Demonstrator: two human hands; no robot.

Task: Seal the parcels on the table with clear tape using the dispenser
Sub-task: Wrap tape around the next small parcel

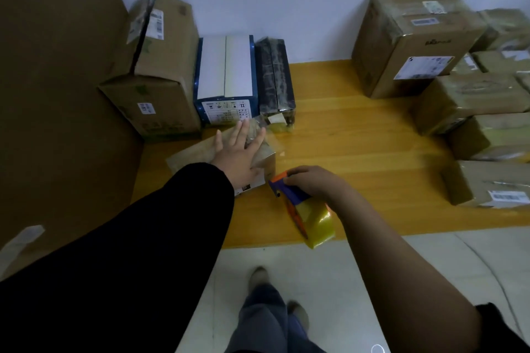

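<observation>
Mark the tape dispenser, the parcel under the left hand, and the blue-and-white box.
tape dispenser (292, 190), head view, on its blue body.
parcel (192, 153), head view, on the bare top face beside the left hand (238, 157).
blue-and-white box (226, 66), head view, on its white top.

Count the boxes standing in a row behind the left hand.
3: a brown carton on the left, a blue-and-white box in the middle, a black box on the right. Smaller ones could hide behind them.
</observation>
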